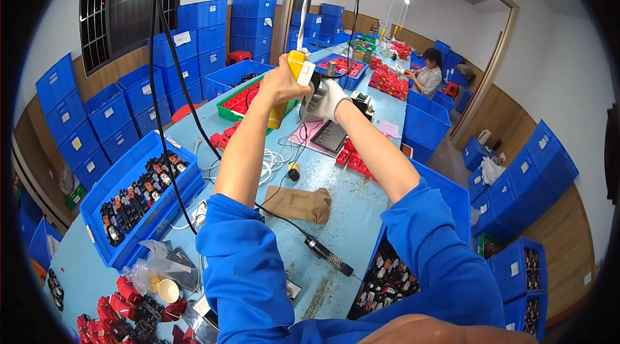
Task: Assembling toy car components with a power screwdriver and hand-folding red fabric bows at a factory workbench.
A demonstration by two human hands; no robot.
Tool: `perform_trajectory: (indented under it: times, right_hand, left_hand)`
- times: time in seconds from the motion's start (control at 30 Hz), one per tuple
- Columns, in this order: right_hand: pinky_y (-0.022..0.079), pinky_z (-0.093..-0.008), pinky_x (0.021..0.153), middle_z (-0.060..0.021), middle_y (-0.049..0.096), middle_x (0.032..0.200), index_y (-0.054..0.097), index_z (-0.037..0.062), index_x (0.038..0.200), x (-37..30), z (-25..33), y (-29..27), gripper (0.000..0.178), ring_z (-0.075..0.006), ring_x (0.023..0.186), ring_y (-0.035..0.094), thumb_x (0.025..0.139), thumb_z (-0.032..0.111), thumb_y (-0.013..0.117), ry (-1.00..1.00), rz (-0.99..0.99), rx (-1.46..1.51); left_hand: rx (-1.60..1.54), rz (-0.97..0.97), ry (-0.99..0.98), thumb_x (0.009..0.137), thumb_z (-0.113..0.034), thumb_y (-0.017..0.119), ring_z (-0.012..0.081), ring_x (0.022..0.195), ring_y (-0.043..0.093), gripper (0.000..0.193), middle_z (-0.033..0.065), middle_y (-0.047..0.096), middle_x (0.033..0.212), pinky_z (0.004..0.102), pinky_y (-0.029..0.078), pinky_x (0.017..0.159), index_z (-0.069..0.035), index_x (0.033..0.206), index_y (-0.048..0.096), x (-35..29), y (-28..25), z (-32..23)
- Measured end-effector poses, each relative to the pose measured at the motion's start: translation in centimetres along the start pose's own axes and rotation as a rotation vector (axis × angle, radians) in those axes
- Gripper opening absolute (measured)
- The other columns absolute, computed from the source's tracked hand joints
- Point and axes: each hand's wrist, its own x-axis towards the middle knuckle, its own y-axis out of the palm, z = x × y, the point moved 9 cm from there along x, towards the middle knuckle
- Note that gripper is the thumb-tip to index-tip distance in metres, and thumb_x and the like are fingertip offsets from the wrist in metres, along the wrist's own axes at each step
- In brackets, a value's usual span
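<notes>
Raised over the workbench point(345, 215), my bare left hand point(282, 84) is closed round a long yellow piece with a white block point(303, 71) at its top; a white cord runs up from it. Its exact kind I cannot make out. My right hand point(328, 100), in a white glove, is closed on a black piece point(315, 80) against the white block's right side. The glove hides most of that piece. Below my arms lie a folded brown cloth point(298, 204), a black-and-yellow plug point(294, 172) and a black corded tool with a slotted metal sleeve point(328, 256).
Left stands a blue crate point(116, 250) of small dark parts; another blue crate point(445, 192) is at right. A green tray point(226, 111) and red parts point(113, 312) share the bench. Black cables point(155, 86) hang at left. Far right, a person point(428, 76) sits working.
</notes>
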Motion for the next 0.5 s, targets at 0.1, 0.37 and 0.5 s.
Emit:
perform_trajectory:
  times: [0.1,0.37,0.5]
  right_hand:
    - [0.043,-0.0396,0.080,-0.0087,0.054,0.096,0.052,0.0109,0.097,1.0,0.1,-0.8,0.034,-0.0245,0.089,0.052,0.084,0.041,0.044,0.046,-0.085,0.037]
    - [0.040,-0.0486,0.086,-0.0073,0.058,0.102,0.057,0.0133,0.095,3.3,2.3,-2.4,0.029,-0.0288,0.096,0.053,0.084,0.038,0.047,-0.034,-0.190,0.160]
    - [0.041,-0.0487,0.085,-0.0056,0.060,0.101,0.058,0.0140,0.095,2.9,1.9,-0.7,0.029,-0.0281,0.096,0.054,0.085,0.036,0.043,-0.098,-0.144,0.198]
  left_hand:
    - [-0.020,0.011,0.012,0.050,-0.038,0.066,0.0364,0.089,0.060,0.100,0.0247,0.059,0.095,0.0374,0.047,0.080,0.003,0.129,0.020,0.1,0.4,-0.3]
    - [-0.002,-0.020,0.042,0.052,-0.037,0.067,0.0382,0.087,0.060,0.099,0.0253,0.059,0.095,0.0398,0.047,0.079,0.000,0.131,0.019,0.0,0.6,-1.1]
    - [0.020,-0.042,0.048,0.051,-0.036,0.067,0.0382,0.086,0.060,0.100,0.0261,0.058,0.096,0.0399,0.048,0.077,0.001,0.131,0.018,-0.3,1.1,-1.0]
